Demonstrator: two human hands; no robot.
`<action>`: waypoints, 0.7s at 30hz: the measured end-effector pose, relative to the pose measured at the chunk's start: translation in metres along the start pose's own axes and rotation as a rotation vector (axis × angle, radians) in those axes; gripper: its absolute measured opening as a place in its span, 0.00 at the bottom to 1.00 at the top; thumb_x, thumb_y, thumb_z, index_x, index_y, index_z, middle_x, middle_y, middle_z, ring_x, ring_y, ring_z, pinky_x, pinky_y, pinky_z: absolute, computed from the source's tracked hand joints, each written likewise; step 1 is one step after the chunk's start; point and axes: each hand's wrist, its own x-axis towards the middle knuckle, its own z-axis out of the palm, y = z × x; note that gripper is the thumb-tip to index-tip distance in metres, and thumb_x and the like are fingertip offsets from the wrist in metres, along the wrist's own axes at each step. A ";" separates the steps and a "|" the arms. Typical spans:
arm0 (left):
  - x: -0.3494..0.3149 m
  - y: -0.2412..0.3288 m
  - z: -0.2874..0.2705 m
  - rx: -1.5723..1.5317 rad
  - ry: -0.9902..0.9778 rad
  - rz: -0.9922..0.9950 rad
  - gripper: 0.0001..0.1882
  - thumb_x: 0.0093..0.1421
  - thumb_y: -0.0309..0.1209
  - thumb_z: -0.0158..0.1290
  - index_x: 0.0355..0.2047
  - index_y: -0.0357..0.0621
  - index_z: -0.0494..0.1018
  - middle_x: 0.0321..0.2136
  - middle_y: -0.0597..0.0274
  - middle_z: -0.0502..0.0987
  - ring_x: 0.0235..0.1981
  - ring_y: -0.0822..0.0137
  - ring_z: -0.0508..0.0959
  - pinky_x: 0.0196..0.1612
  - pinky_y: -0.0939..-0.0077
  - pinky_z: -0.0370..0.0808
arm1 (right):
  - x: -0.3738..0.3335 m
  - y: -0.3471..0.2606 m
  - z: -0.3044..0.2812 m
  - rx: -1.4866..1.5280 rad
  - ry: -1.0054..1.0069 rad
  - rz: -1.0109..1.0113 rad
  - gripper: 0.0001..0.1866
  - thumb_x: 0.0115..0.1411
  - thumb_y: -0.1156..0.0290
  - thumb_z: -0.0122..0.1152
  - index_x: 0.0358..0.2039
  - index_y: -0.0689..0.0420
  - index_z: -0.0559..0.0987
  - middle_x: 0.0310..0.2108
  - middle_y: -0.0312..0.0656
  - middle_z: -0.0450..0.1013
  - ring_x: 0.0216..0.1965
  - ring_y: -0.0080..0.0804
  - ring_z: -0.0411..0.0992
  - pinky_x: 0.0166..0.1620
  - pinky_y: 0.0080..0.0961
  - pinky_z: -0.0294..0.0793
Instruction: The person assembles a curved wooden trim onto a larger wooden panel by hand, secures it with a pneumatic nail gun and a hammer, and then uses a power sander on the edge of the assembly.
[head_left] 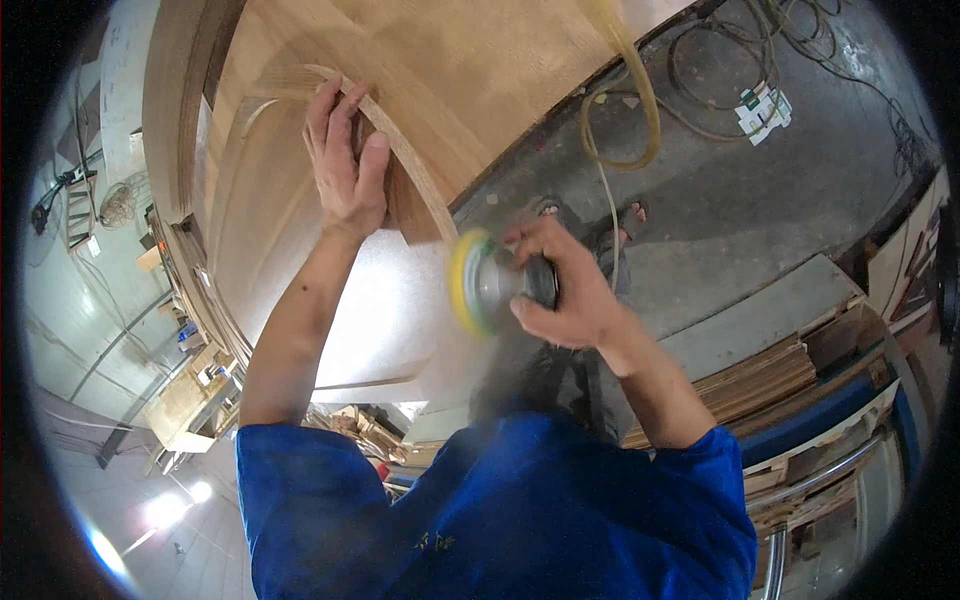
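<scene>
A curved wooden panel (408,150) with a pale edge stands on the plywood worktop in front of me. My left hand (347,165) rests on this panel near its upper edge, fingers spread and slightly bent. In my right hand (570,285) is a round sander (492,285) with a yellow-and-green pad and a grey body, gripped by its dark top. The pad is turned to the left, close beside the panel's lower end; blur hides whether it touches. A yellowish air hose (645,90) loops down beyond my right hand.
The plywood sheet (450,60) fills the far middle. Coiled hoses (715,60) and a green-and-white packet (763,112) lie on the grey floor (720,210). Stacked boards (755,385) fill a rack at the right. More curved wood panels (180,100) stand at the left.
</scene>
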 end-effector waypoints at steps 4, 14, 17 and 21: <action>-0.003 0.000 -0.004 0.175 -0.039 0.066 0.25 0.69 0.40 0.52 0.61 0.39 0.72 0.74 0.48 0.57 0.76 0.40 0.53 0.75 0.46 0.53 | -0.029 -0.009 0.008 0.036 0.005 0.077 0.21 0.52 0.65 0.71 0.44 0.56 0.73 0.53 0.52 0.72 0.55 0.47 0.71 0.64 0.41 0.64; -0.066 0.015 -0.008 0.200 -0.113 0.095 0.22 0.67 0.41 0.50 0.56 0.45 0.77 0.72 0.48 0.61 0.76 0.40 0.54 0.74 0.45 0.50 | -0.060 -0.001 0.025 0.085 0.003 0.093 0.21 0.50 0.69 0.72 0.43 0.56 0.73 0.55 0.51 0.71 0.55 0.47 0.71 0.61 0.38 0.69; -0.061 0.010 -0.017 0.307 -0.159 0.067 0.23 0.68 0.41 0.48 0.58 0.47 0.78 0.71 0.51 0.63 0.75 0.44 0.57 0.73 0.48 0.50 | -0.072 0.008 0.030 0.105 0.036 0.090 0.21 0.51 0.67 0.72 0.43 0.57 0.73 0.55 0.51 0.71 0.56 0.47 0.71 0.61 0.38 0.68; -0.055 0.009 -0.010 0.327 -0.137 0.092 0.25 0.70 0.43 0.47 0.62 0.48 0.75 0.72 0.52 0.62 0.74 0.47 0.59 0.75 0.42 0.43 | -0.036 0.004 0.022 0.170 0.044 0.111 0.21 0.52 0.64 0.72 0.42 0.57 0.74 0.55 0.51 0.72 0.57 0.47 0.71 0.62 0.39 0.68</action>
